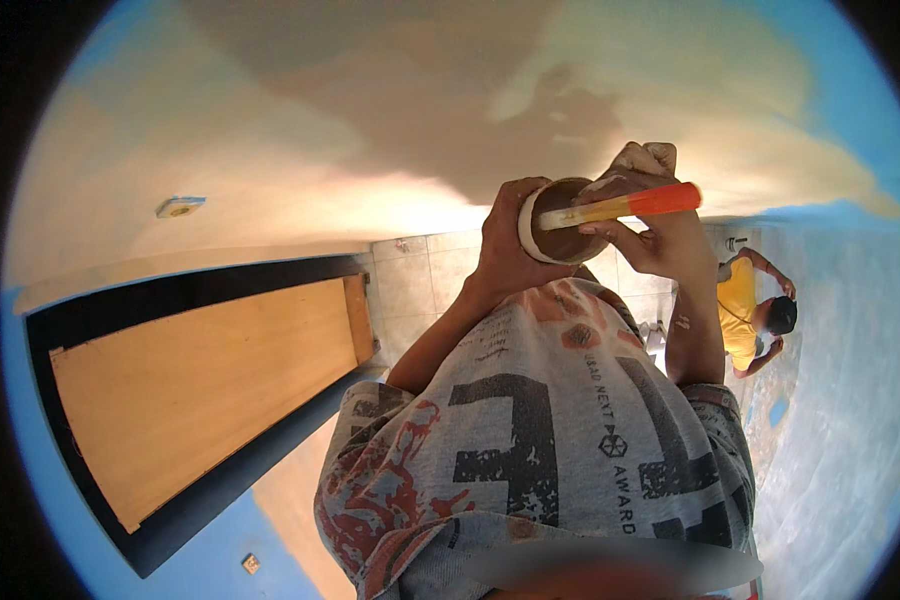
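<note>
A round tub (526, 232) with a pale rim is held up before my chest, its mouth toward me and a brownish-grey inside showing. My left hand (503, 235) is wrapped round its left side. From the tub's mouth slants a tool with a wooden handle (615, 208), pale at the tub end and orange-red at the other. My right hand (655, 248) is closed about this handle at the tub's right rim, thumb below and fingers behind. Pale smears mark the fingers. The tool's working end cannot be made out.
Close ahead rises a patchy beige wall (370, 100) with blue areas and my shadow. A wooden door (210, 390) in a dark frame is at the left. Tiles (405, 275) lie below. At the right, a person in a yellow top (738, 310) is near a pale blue wall (850, 370).
</note>
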`<state>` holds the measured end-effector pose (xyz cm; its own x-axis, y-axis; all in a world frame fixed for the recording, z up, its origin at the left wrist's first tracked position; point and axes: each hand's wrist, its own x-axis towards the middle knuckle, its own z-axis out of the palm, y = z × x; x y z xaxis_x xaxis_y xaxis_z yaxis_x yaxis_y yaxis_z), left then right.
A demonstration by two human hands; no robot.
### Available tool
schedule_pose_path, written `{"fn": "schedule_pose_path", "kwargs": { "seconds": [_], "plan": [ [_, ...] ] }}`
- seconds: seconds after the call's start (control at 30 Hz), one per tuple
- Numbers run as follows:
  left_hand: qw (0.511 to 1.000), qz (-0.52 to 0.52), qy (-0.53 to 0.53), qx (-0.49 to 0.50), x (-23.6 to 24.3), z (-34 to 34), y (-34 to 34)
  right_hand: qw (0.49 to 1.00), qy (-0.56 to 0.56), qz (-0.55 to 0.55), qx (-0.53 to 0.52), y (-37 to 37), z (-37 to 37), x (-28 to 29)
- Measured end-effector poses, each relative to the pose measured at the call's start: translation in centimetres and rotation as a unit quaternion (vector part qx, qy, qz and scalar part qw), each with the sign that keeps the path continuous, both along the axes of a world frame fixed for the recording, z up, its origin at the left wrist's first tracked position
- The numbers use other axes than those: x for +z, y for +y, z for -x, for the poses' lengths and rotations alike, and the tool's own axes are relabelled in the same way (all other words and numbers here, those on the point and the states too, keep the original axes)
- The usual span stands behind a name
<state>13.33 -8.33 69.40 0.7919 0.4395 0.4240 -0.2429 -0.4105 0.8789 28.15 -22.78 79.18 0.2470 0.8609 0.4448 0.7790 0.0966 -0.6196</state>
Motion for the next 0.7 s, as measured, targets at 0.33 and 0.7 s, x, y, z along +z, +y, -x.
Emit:
{"fn": "schedule_pose_path", "kwargs": {
  "seconds": [0.33,0.7],
  "plan": [
    [0.999,-0.043,-0.005,0.023,-0.7,-0.1,0.3,0.995,-0.057,0.04,0.074,1.8,0.3,1.0],
    [0.996,-0.088,-0.014,0.024,-0.6,-0.2,0.6,0.993,-0.063,0.066,0.073,1.9,0.3,-0.1]
  ]
}}
